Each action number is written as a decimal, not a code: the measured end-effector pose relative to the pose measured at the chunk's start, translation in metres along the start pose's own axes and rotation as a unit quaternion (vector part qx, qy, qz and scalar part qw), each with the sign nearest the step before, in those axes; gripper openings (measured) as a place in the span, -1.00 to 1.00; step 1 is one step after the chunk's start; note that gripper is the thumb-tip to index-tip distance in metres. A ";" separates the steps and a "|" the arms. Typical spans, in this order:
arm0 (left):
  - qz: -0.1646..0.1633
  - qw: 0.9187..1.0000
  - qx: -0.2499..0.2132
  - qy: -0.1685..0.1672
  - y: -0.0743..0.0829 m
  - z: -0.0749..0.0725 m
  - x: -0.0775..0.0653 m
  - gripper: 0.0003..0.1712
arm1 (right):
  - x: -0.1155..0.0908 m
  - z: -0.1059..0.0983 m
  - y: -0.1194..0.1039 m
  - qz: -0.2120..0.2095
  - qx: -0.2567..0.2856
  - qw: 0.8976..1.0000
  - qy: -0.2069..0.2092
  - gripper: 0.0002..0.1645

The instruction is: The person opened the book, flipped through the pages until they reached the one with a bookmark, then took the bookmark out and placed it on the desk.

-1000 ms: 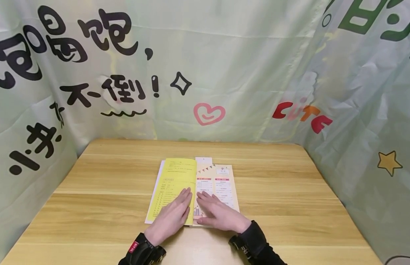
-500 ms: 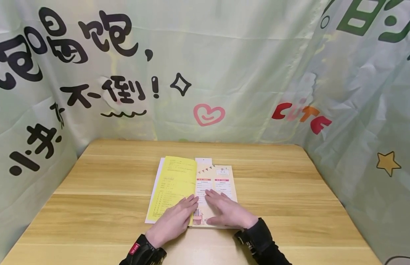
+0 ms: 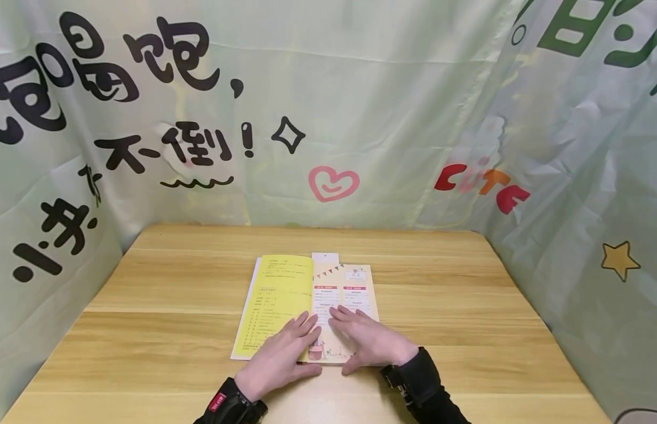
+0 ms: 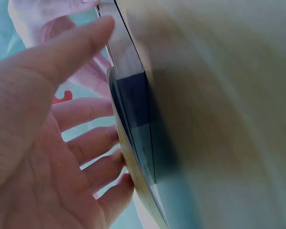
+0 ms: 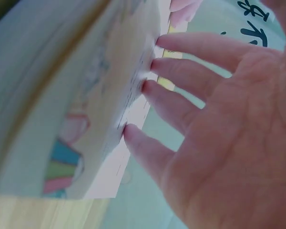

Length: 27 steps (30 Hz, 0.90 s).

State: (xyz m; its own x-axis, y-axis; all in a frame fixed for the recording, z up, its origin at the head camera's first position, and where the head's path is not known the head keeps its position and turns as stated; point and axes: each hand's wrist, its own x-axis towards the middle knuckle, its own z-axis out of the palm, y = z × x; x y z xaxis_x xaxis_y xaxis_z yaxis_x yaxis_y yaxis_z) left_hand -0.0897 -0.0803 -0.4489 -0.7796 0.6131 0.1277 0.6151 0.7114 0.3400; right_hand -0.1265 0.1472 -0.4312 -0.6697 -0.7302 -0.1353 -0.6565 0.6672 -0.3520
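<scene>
Spread paper book [image 3: 311, 297], lying mid-way across the pale wood-grain table [image 3: 439, 294], its pages' long axis running near to far | yellow left page [image 3: 280, 291], cream printed right page [image 3: 352, 291] | left hand [image 3: 279, 356] nearer the fold [image 3: 312, 282], right hand [image 3: 375, 343] on the cream side | fingers straight, spread, touching paper, gripping nothing.

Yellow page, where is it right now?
In the head view, the yellow page lies partly under the left hand on the left side of the open book, beside the pale printed page.
</scene>
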 end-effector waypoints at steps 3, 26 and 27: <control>-0.002 1.000 0.006 -0.001 0.000 0.001 0.001 -0.22 | 0.000 0.000 -0.001 -0.001 -0.008 1.000 0.003 0.08; -0.003 1.000 0.005 0.003 -0.001 0.003 0.001 -0.27 | -0.002 -0.008 -0.004 -0.021 -0.010 1.000 0.009 -0.35; -0.001 1.000 0.007 0.004 -0.002 0.003 0.001 -0.27 | -0.003 -0.008 -0.004 -0.022 -0.009 1.000 0.009 -0.37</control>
State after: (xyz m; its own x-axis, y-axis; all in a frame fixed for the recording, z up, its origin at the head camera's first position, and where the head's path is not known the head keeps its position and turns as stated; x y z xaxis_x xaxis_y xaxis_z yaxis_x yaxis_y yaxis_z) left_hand -0.0914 -0.0793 -0.4524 -0.7820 0.6087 0.1338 0.6147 0.7178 0.3271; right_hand -0.1251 0.1477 -0.4220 -0.6462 -0.7562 -0.1028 -0.6914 0.6372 -0.3406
